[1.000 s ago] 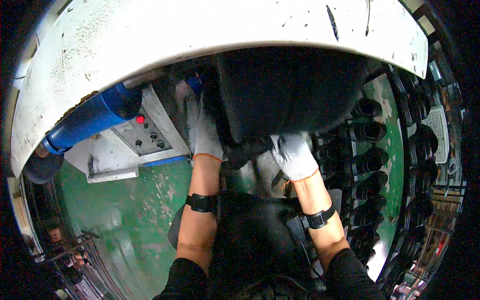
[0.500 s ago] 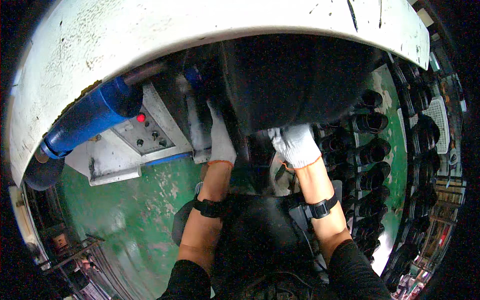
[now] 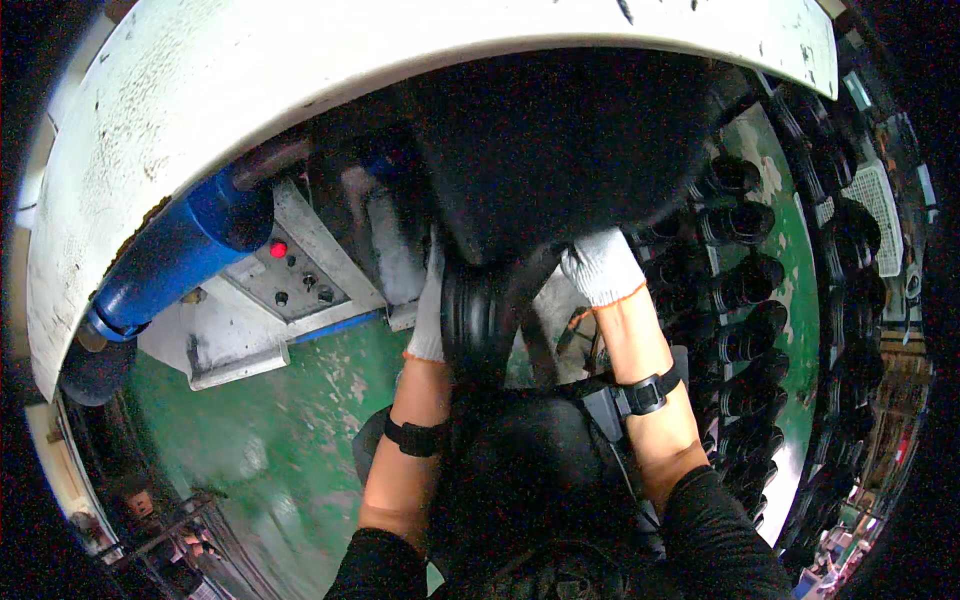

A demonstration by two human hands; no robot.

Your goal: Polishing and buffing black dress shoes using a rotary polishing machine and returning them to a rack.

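Dark glossy piece (image 3: 475, 318) with a ribbed side hangs in shadow between the forearms, below a large rounded black form (image 3: 560, 150) and just beside the left glove; it is too dim to tell its exact kind. The left grip (image 3: 429, 315), in a white knit glove with an orange-edged cuff, lies along the piece's left side; its fingers run into the dark, so I cannot tell whether they are closed on it. The right grip (image 3: 606, 268), gloved alike, reaches up against the lower edge of the black form, its fingertips hidden, and its state cannot be told either.

Black bands with buckles circle both forearms, below black sleeves (image 3: 725, 530). A white hood (image 3: 400, 40) arches over everything, marked by dark streaks and specks. Under its left side sits a blue cylinder (image 3: 185, 245), and near that a grey control panel (image 3: 262, 272) with a lit red button (image 3: 278, 249) and several dark knobs; any lettering there is too small to read. Green floor (image 3: 250, 420), worn pale in patches, shows below. On the right, black shoes (image 3: 745, 280) stand in rows, with a white perforated basket (image 3: 880, 215) beyond.
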